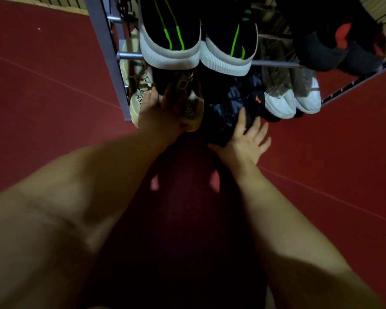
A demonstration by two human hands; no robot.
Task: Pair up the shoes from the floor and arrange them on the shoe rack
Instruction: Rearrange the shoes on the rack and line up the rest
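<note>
One beige shoe (193,108) in left hand (158,114), at rack (108,52) front edge.

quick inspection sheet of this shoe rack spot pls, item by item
surface: red floor, faint pale lines across it
job's things: grey shoe rack; upper shelf holds black-and-green pair and dark shoes with red; lower level has beige shoe beside its mate, dark patterned shoe, white-toed pair
clutter: nothing seen
hands: left hand grips the beige shoe; right hand rests flat, fingers spread, on the dark patterned shoe
cables: nothing seen
surroundings: dim light; pale wall behind the floor
</note>
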